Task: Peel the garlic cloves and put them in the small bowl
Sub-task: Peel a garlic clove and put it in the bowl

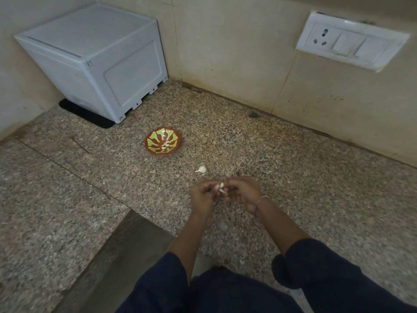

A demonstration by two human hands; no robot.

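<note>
We are mid-peel: left hand (203, 196) and right hand (244, 193) both pinch a garlic clove (222, 185); next, probably, it goes far-left into the bowl (163, 154).

Speckled granite counter (225, 136), glossy bowl (163, 141)

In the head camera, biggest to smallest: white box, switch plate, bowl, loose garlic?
Largest first:
white box
switch plate
bowl
loose garlic
No close calls, though the box and plate sit farther away.

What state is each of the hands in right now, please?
Left hand: fingers curled, pinching the small pale garlic clove.
Right hand: fingers curled, pinching the same clove.
</note>
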